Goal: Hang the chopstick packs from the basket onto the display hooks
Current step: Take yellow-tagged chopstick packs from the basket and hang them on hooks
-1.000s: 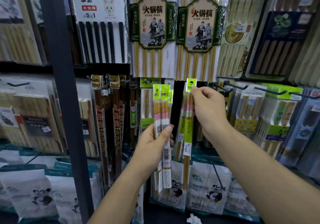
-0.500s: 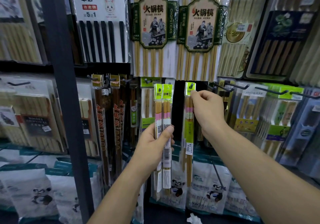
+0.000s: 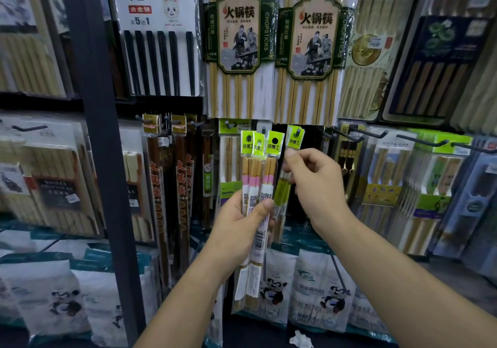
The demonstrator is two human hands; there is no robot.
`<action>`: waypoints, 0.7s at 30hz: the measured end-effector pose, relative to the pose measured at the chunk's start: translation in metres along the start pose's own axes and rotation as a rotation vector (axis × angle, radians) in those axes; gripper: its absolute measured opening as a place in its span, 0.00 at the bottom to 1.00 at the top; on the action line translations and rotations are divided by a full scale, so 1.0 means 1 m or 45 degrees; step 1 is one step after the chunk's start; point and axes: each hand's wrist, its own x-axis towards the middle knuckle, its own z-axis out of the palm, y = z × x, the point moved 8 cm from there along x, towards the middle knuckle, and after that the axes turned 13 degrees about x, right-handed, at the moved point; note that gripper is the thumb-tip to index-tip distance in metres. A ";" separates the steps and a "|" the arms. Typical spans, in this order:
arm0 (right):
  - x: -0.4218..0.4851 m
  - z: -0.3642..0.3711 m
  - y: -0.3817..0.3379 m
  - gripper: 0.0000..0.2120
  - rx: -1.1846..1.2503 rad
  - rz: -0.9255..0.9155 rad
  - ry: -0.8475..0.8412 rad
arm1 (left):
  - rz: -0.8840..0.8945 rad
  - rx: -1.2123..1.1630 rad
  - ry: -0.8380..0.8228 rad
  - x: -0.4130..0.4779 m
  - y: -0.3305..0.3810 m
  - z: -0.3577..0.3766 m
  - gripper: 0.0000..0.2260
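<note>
Left hand (image 3: pixel 242 229) holds a fan of three packs (image 3: pixel 259 186) upright, thumb pressed across the barcode labels, fingers wrapped behind. Right hand (image 3: pixel 317 186) sits just right of the fan, fingers loosely curled and pinched narrow; whether they grip anything I cannot tell, thumb tip blurred. One hung pack (image 3: pixel 294 143) is on its hook (image 3: pixel 297 132), header just above the right hand. Basket not in view.

Step in hand, my judgement: take the next pack off the fan and hang it.
- Pinch one pack by its green header only, rightmost first, so the others stay in the left grip.
- Keep the header hole facing the hook tip; thread straight on, then let it drop behind the hook's upturned end.
- Loosen the left thumb slightly as the pack slides out, or the film will drag its neighbours.

Packs: slim clear sleeves, lime-green header with a round punch hole, tan wooden sticks, pink band, white barcode label below. Light, floppy film; headers overlap.
</note>
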 end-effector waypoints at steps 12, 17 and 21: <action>0.006 0.002 -0.011 0.15 0.123 0.097 0.035 | -0.015 0.036 0.066 0.000 0.001 -0.002 0.21; 0.016 -0.007 -0.010 0.18 0.095 0.065 0.108 | -0.033 0.003 0.086 0.000 0.001 -0.006 0.17; 0.021 -0.008 -0.006 0.18 0.024 0.052 0.113 | -0.049 -0.023 0.063 -0.001 0.000 -0.003 0.11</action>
